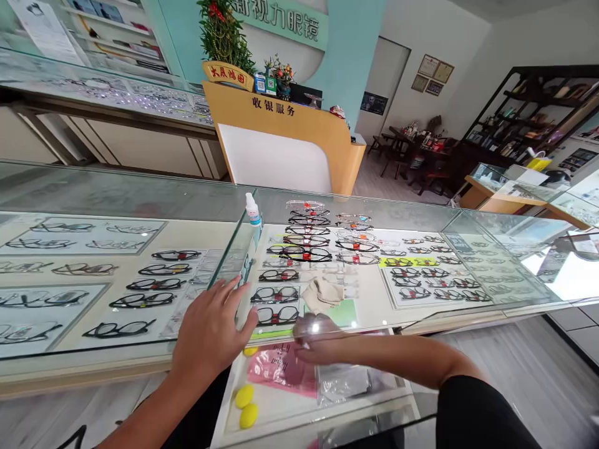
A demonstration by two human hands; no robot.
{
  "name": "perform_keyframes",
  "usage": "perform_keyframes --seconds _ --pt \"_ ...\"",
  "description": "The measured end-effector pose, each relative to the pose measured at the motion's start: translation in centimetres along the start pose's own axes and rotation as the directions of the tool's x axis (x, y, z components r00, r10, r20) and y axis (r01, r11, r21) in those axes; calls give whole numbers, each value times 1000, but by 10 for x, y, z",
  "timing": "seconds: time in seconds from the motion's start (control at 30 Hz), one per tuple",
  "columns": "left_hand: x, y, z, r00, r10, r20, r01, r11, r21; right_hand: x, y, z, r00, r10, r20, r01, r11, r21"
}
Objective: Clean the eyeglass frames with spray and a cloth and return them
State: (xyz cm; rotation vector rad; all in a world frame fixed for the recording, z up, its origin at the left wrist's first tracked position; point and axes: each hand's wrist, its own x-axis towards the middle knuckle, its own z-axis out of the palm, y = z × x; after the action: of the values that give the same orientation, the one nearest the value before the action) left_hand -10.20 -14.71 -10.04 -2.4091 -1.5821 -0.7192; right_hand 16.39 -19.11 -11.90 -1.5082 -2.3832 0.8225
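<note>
A glass display counter (116,193) full of eyeglass frames is being viewed from above, w/ both hands at its near edge. The left hand (213,333) is being rested flat on the glass top, fingers spread & relaxed, nothing gripped; its fingertips are lying just beside the seam between two case sections. The right hand (314,340) is being reached under the glass into the open back of the case, approx. level w/ the left hand & just right of it; it is being blurred by glare, so whether anything is being held can't be told. A beige cloth (322,293) is lying inside the case just beyond the right hand, apart from it. A pink packet (281,368) is lying in the white tray (281,411) directly below that hand, w/ yellow oval pieces (246,405) nearer the left forearm. A small spray bottle (253,212) is standing upright on the glass, well beyond the left hand.
</note>
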Motion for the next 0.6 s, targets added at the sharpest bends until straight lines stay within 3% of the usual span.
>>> perform_keyframes --seconds 0.1,0.13,0.17,0.23,0.27,0.33,0.37,0.43,0.5,0.6 --pt "-2 2 -1 998 23 -52 -23 1000 -5 -51 -39 -8 939 -99 329 143 984 -111" --pt "-4 2 -1 997 35 -69 -36 999 -5 -62 -49 -21 927 -135 348 186 975 -117" --pt "-6 2 0 995 53 -85 -54 999 -8 -67 -55 -40 942 -163 294 207 970 -126" --pt "-10 1 1 986 102 -129 -105 994 -17 -58 -52 -92 991 -123 54 132 967 -217" --pt "-12 1 2 980 131 -149 -136 991 -21 -45 -41 -122 994 -50 -92 21 956 -292" --pt "-12 1 2 974 164 -159 -169 985 -21 -8 -8 -180 936 86 -341 -239 867 -437" --pt "-11 2 1 978 152 -141 -156 988 -17 11 13 -205 911 132 -390 -329 803 -496" --pt "-8 5 -2 994 79 -80 -80 997 -8 46 54 -240 905 202 -375 -396 722 -567" --pt "-4 8 -5 1000 -11 -29 11 1000 -1 70 87 -256 908 243 -342 -408 697 -589" --pt "-1 11 -7 997 -71 6 71 997 -9 88 119 -255 910 291 -295 -414 668 -619"
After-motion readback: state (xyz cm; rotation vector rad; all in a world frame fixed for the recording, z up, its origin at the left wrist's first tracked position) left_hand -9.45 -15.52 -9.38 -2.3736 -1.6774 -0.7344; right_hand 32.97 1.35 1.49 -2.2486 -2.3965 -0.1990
